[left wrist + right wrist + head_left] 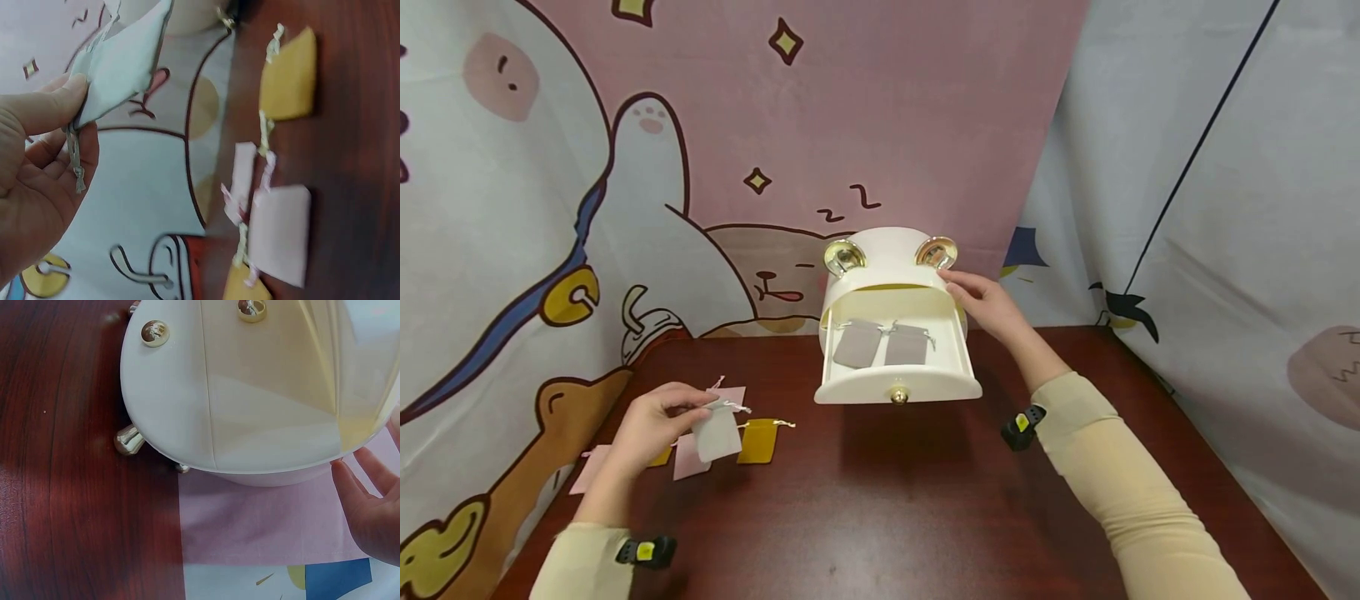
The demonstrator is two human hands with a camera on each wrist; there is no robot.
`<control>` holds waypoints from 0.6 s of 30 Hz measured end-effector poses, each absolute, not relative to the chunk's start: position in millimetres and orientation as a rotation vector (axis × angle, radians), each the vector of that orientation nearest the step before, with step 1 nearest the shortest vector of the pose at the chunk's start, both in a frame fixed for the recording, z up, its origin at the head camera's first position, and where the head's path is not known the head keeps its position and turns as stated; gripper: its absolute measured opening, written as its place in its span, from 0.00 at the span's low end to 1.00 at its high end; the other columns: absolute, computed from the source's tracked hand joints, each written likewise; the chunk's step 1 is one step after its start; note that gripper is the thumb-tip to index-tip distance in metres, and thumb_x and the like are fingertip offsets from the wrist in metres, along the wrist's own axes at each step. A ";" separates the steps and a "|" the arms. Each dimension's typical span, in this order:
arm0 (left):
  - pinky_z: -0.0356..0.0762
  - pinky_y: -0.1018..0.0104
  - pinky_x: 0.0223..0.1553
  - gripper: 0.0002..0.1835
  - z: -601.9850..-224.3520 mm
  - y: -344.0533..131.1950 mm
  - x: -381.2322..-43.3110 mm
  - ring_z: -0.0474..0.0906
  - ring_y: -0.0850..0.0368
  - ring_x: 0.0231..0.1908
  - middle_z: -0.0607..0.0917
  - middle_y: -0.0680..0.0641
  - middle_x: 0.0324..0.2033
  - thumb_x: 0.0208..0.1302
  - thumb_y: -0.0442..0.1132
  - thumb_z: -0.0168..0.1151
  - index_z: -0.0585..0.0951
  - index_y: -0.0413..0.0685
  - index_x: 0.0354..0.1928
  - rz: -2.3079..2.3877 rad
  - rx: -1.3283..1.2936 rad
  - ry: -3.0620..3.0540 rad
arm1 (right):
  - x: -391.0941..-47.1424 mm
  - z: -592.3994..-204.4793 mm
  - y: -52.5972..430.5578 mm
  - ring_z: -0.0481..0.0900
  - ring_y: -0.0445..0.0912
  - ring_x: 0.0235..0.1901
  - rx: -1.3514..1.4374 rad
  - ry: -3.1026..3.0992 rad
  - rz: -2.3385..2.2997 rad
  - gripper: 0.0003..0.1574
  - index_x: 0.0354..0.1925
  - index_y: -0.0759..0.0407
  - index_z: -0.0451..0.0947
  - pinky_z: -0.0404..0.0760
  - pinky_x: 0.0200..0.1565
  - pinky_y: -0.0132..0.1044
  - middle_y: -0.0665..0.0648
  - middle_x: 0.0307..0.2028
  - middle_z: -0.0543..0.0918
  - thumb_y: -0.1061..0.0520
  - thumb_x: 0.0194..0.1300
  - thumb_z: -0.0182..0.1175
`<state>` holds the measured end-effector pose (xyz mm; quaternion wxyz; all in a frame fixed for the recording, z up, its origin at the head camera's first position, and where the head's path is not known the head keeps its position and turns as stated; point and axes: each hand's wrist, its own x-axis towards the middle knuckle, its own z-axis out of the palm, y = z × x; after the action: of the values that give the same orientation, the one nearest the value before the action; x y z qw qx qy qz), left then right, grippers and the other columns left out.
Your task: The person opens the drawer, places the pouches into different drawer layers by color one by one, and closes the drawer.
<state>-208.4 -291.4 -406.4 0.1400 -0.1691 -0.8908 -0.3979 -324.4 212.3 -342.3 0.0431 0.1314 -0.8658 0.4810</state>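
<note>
My left hand (658,421) pinches a pale grey-green drawstring pouch (717,432) by its top, above other pouches on the table. In the left wrist view the pouch (125,65) is tilted between thumb and fingers, its cord end dangling. A cream-white rounded box (891,250) stands at centre with a drawer (898,383) pulled out. Two grey pouches (859,343) lie side by side inside that drawer. My right hand (988,307) touches the box's upper right side with its fingertips, beside a gold ear-like disc (936,252). In the right wrist view the right hand (372,500) is partly cut off.
Around the left hand lie a mustard pouch (759,442), pink pouches (688,458) and another mustard pouch partly hidden by the hand. The box has gold knobs (155,333) and short metallic feet (129,440). Behind the dark red-brown table (910,517) hangs a cartoon-printed cloth (880,108).
</note>
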 end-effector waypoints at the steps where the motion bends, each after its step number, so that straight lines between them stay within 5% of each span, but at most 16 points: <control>1: 0.82 0.69 0.28 0.11 -403.3 -288.1 -209.4 0.77 0.61 0.32 0.84 0.45 0.38 0.57 0.27 0.71 0.89 0.43 0.42 -1.141 -0.505 -2.571 | -324.3 -342.2 212.3 0.66 0.57 0.67 0.401 -2.648 1.471 0.30 0.70 0.49 0.70 0.68 0.63 0.56 0.57 0.69 0.68 0.43 0.75 0.53; 18: 0.75 0.74 0.29 0.13 -348.6 -227.3 -218.0 0.75 0.61 0.31 0.85 0.56 0.34 0.55 0.26 0.72 0.90 0.49 0.40 -1.076 -0.744 -2.459 | -325.4 -343.3 212.9 0.67 0.56 0.66 0.426 -2.626 1.493 0.30 0.70 0.51 0.70 0.67 0.64 0.56 0.58 0.68 0.70 0.44 0.75 0.54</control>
<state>-218.0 -227.3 -348.6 0.1770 -0.2628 -0.8689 -0.3803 -325.4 212.9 -343.3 0.0454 0.1396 -0.8599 0.4889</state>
